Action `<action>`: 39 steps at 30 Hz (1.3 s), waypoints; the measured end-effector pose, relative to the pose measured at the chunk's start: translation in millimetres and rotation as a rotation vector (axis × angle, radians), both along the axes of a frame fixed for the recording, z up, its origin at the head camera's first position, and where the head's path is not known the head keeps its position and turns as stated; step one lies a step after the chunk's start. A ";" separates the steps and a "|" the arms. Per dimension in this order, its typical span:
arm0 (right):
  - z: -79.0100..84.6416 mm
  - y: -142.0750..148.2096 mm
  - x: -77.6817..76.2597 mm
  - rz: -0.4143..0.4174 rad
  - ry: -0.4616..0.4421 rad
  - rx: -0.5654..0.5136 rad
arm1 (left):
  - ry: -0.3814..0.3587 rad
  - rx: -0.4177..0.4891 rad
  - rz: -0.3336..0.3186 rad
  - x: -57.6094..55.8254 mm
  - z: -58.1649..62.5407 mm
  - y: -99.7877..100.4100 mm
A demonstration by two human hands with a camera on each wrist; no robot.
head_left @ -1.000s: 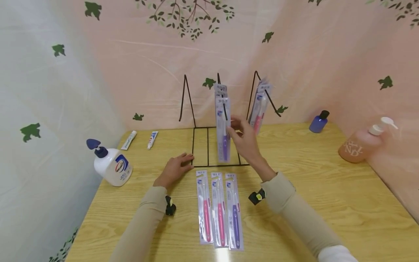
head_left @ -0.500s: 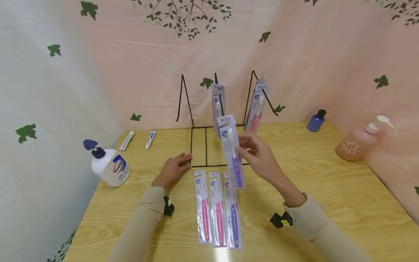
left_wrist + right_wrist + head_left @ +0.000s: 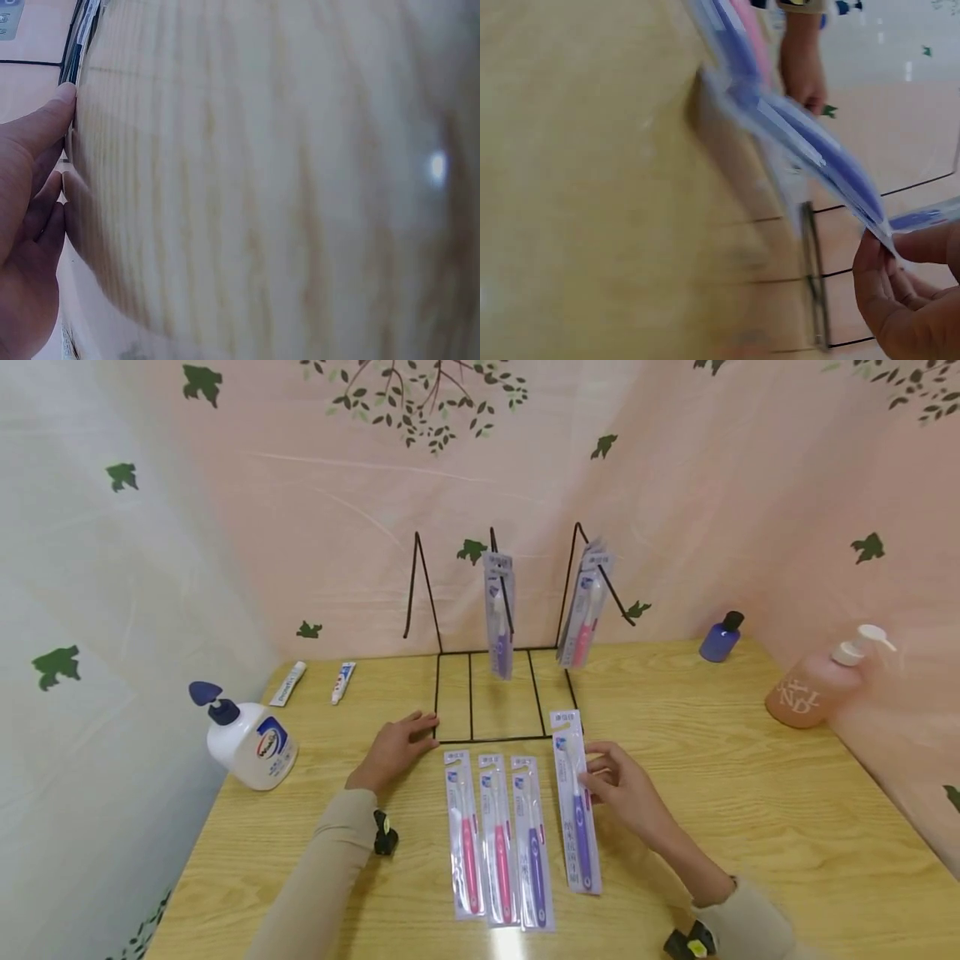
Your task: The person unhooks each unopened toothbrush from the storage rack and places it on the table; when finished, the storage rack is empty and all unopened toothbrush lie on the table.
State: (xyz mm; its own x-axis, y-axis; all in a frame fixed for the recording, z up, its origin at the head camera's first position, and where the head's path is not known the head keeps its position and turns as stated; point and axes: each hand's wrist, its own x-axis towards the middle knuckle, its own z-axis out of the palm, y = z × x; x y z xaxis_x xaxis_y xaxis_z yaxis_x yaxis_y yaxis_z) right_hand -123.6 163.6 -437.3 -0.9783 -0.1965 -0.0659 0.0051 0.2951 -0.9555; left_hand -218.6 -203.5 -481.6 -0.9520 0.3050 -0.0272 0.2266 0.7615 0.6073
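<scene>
Four packs: three lie flat in a row (image 3: 498,839) left of the grip; the fourth is held.
Right hand (image 3: 626,789): purple pack (image 3: 575,802) is pinched at its right edge, on the table (image 3: 750,810).
Left hand (image 3: 396,750): laid flat, fingers straight, touching the rack (image 3: 491,693).
Hidden: wrist views are blurred; contact under the pack cannot be told.

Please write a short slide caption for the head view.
Right hand lays a purple packaged toothbrush beside three others; left hand rests at the wire rack.

I sit at a light wooden table (image 3: 750,793) with visible grain. Behind it hangs a pink plastic sheet (image 3: 675,510) printed with green leaves and branches; to my left hangs a whitish sheet (image 3: 97,610) with the same leaves. Lighting is even.
</scene>
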 end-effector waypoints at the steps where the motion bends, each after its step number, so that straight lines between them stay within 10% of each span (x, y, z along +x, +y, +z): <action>1: -6.6 0.3 2.2 -0.014 -0.036 0.012 | 0.003 -0.001 0.000 -0.1 -0.1 -0.2; 10: -30.9 -5.4 15.5 -0.061 -0.164 0.208 | 0.008 -0.012 -0.004 -0.8 -0.8 -0.8; 21: 6.4 -2.5 -5.6 0.097 0.026 0.484 | -0.002 -0.008 0.006 -0.9 -0.8 -0.7; 28: 44.9 -23.8 -48.3 0.058 0.365 0.351 | 0.008 -0.007 0.001 -1.4 -0.6 -1.5; 39: 58.9 -74.7 -120.5 -0.109 0.587 0.032 | 0.013 0.011 0.000 0.2 -0.6 0.0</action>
State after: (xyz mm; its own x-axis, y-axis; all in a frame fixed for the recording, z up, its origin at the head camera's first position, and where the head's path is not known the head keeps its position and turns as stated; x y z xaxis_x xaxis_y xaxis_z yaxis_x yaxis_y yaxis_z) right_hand -244.2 88.9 -378.4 -0.8673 -0.0994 0.4878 -0.4893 0.3515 -0.7982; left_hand -218.4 -203.5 -482.2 -0.9522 0.3053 -0.0113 0.2348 0.7549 0.6124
